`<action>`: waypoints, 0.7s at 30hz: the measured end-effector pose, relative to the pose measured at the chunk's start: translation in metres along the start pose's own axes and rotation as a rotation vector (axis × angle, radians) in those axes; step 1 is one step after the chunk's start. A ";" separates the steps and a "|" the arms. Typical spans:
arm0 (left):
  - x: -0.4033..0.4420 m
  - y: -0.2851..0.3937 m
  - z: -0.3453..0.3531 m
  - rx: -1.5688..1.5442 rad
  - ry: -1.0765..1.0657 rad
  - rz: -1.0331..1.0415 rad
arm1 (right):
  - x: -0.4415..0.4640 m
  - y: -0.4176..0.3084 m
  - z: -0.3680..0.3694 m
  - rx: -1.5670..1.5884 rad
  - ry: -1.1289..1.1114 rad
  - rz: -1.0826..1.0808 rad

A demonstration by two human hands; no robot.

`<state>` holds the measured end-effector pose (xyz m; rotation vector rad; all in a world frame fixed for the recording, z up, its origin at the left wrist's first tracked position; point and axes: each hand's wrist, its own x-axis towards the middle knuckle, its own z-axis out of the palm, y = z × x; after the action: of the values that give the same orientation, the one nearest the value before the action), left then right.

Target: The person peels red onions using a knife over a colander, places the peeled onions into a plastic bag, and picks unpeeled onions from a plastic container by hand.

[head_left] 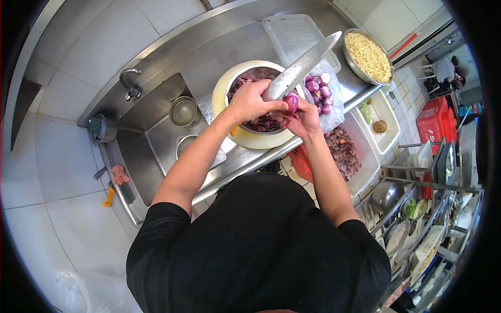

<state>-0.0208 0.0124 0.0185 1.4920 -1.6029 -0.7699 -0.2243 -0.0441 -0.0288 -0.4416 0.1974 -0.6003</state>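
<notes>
Taking twelve o'clock as straight ahead of the wearer and the red onion (291, 101) as the dial's centre, the steel sink (156, 98) lies out at nine, with a small metal bowl (183, 111) in it. Nearer, also toward nine, the left hand (251, 101) is closed around a broad knife (305, 67), its blade pointing to one o'clock and its thumb reaching across to the onion; the knife looks stiff and fairly heavy, best held by the handle, well back from the edge. Below the hands, a colander (267, 73) of purple pieces sits in a round cream container (221, 96). The onion itself, held up over the colander's right side, should be light and firm, with slick skin that may slip, so a hold around its sides seems surest. On its five o'clock side the right hand (307, 121) grips it, fingers curled in around it with little gap; the tips are partly hidden, so their exact placing cannot be told. At three, more onions (319, 93) rest in a clear plastic bag (335, 116); at two, farther off, stands a bowl of noodles (368, 56); around half past four, dark purple scraps (344, 155) fill part of a pale tub (368, 163).
</notes>
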 end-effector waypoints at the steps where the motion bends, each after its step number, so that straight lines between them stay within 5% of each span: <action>1: -0.001 0.001 0.000 0.001 0.008 0.006 | -0.001 -0.001 0.004 -0.017 0.005 -0.014; 13: -0.013 0.018 0.004 -0.163 -0.073 -0.125 | -0.003 -0.006 -0.002 -0.129 -0.057 -0.111; 16: -0.015 0.017 -0.006 0.005 -0.121 0.118 | -0.007 -0.001 0.014 -0.110 0.143 -0.146; 21: -0.013 -0.002 -0.008 -0.092 -0.002 0.046 | -0.003 -0.003 0.002 0.022 -0.100 -0.097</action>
<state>-0.0133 0.0259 0.0184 1.3847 -1.5767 -0.8077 -0.2276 -0.0436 -0.0254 -0.4606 0.0745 -0.6729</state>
